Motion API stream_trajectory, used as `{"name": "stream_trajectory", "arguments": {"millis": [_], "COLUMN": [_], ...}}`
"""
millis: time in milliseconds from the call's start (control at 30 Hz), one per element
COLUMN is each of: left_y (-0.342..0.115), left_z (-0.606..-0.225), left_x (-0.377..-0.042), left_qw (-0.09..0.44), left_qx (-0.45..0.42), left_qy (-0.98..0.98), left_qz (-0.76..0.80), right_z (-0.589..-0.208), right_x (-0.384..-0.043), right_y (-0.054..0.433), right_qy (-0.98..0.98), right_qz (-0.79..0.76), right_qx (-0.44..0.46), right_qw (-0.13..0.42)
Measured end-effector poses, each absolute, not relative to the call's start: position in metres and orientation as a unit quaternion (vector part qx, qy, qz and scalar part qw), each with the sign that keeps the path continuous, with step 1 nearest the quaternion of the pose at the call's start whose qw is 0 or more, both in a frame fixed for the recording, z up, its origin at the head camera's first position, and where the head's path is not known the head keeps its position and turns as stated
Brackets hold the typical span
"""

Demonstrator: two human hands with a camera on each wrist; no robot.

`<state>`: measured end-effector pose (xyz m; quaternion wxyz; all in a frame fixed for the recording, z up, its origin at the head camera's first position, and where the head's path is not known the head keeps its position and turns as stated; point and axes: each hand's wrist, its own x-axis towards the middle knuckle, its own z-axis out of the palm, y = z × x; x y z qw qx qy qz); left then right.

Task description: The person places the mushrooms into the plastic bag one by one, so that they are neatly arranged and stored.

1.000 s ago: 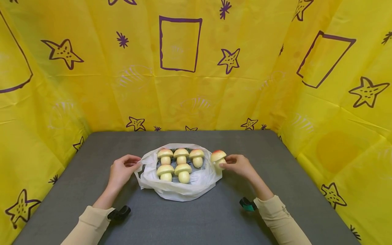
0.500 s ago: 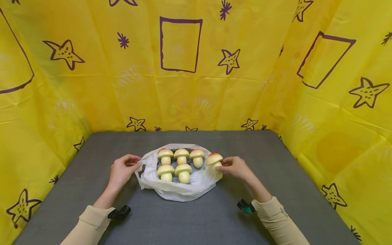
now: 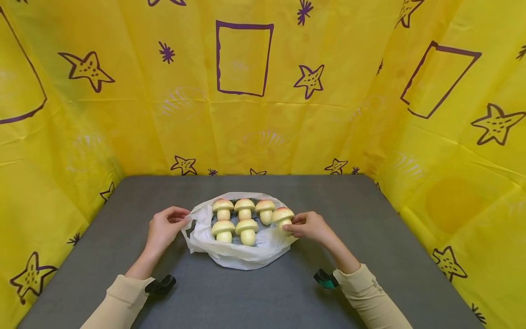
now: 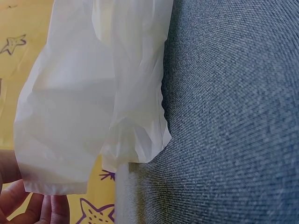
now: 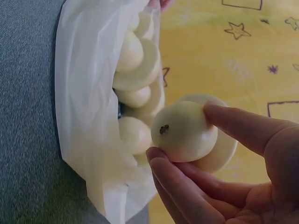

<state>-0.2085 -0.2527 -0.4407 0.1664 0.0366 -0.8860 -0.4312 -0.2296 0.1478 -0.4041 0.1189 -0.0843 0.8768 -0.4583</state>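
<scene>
A white plastic bag [image 3: 242, 261] lies spread on the table with its mouth open. Several toy mushrooms [image 3: 223, 227], cream with some reddish caps, lie inside it in two rows. At the bag's left edge my left hand [image 3: 164, 228] pinches a handle of the bag; the left wrist view shows the thin plastic [image 4: 60, 116] between thumb and fingers. My right hand [image 3: 310, 226] holds another mushroom [image 3: 282, 216] by its stem, cap up, over the bag's right rim. In the right wrist view the stem's end [image 5: 182, 133] faces the camera, between thumb and fingers.
The grey cloth-covered table [image 3: 246, 301] reaches back to a yellow curtain [image 3: 263, 128] with drawn stars and frames. The same curtain hangs along both sides. Dark straps [image 3: 160, 285] sit at both wrists.
My right hand has moved left with the mushroom, from beside the bag's right edge to over its right rim. The left hand keeps its hold on the bag, and the bag stays put.
</scene>
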Motion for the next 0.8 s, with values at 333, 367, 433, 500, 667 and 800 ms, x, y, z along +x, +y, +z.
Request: {"name": "stream_trajectory", "arguments": {"millis": [333, 367, 433, 500, 667, 800], "left_y": [-0.253, -0.253, -0.253, -0.254, -0.254, -0.254], "left_z": [-0.441, -0.441, -0.441, -0.441, -0.44, -0.44], "left_x": [-0.21, -0.21, -0.21, -0.21, -0.209, -0.209], "left_qw": [0.165, 0.165, 0.165, 0.164, 0.163, 0.163], "left_qx": [0.035, 0.034, 0.034, 0.033, 0.034, 0.035], "left_qy": [-0.886, -0.887, -0.887, -0.888, -0.889, -0.889], "left_qz": [-0.431, -0.431, -0.43, -0.429, -0.427, -0.426], "right_z": [-0.41, -0.411, -0.412, -0.414, -0.419, -0.424], "right_x": [-0.231, -0.231, -0.231, -0.231, -0.231, -0.23], "right_y": [0.136, 0.134, 0.132, 0.129, 0.124, 0.12], "right_qy": [0.865, 0.863, 0.86, 0.86, 0.867, 0.875], "right_qz": [-0.481, -0.485, -0.491, -0.491, -0.48, -0.466], "right_qx": [-0.078, -0.075, -0.069, -0.068, -0.075, -0.077], "right_qw": [0.119, 0.12, 0.119, 0.117, 0.114, 0.107]}}
